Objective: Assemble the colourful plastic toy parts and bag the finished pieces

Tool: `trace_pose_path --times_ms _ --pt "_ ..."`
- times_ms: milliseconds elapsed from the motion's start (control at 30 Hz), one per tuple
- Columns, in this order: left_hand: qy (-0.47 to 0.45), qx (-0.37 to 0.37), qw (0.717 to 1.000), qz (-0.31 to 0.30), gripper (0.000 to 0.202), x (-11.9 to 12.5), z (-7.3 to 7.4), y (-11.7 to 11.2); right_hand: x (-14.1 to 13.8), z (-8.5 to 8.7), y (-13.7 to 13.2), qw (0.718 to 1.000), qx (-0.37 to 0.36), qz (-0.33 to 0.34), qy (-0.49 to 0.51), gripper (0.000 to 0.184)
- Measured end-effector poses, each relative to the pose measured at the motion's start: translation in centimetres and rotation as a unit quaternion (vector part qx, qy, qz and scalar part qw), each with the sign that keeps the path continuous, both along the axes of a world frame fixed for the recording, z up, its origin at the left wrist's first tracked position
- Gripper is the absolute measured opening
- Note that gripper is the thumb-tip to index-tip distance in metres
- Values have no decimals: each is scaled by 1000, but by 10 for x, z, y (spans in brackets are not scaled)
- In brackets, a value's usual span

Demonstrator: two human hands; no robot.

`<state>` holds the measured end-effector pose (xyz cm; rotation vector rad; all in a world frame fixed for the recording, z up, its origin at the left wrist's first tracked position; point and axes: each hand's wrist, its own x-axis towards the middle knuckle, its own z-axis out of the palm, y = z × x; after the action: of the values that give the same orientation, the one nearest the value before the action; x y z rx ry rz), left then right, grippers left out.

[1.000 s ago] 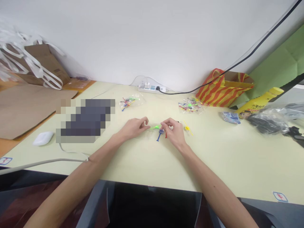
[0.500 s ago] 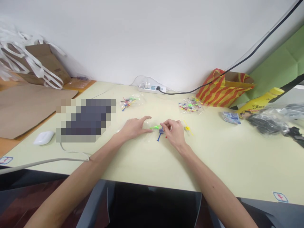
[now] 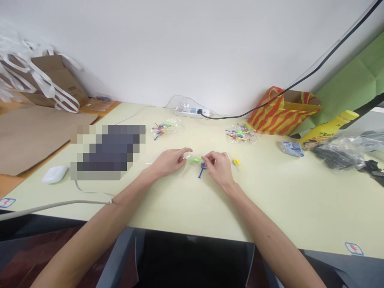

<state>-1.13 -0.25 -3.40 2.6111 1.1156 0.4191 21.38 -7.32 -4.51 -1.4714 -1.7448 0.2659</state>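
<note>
The right hand's [image 3: 220,168] fingers [image 3: 207,161] pinch the round top of a little blue stick [image 3: 201,171]. Its tail rests on the bench [image 3: 270,200]. The left hand's [image 3: 169,161] fingers [image 3: 183,154] curl together just beside a green stick [image 3: 194,160]; I cannot tell if they hold anything. It looks like putting tiny pieces together, which needs a slow, gentle pinch. A yellow stick [image 3: 237,162] lies near.

Counter [image 3: 270,200], pale yellow, on which are listed:
- white power strip [image 3: 192,111], set against the wall
- two clear packets [image 3: 162,129] of coloured pieces, laid well apart
- striped bag [image 3: 282,110] and yellow bottle [image 3: 328,130], placed at right
- white case [image 3: 55,174], at left
</note>
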Motion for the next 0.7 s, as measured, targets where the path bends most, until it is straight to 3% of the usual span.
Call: trace_pose_path --times_ms 167,367,700 --pt "-19 27 999 -3 38 6 1 -4 0 0 0 1000 0 0 -8 27" --pt "-22 -36 999 0 52 6 0 -2 1 0 1 1000 8 -3 -9 25" --pt "-18 -30 999 -31 39 1 -3 1 0 -1 0 1000 2 -1 -12 24"
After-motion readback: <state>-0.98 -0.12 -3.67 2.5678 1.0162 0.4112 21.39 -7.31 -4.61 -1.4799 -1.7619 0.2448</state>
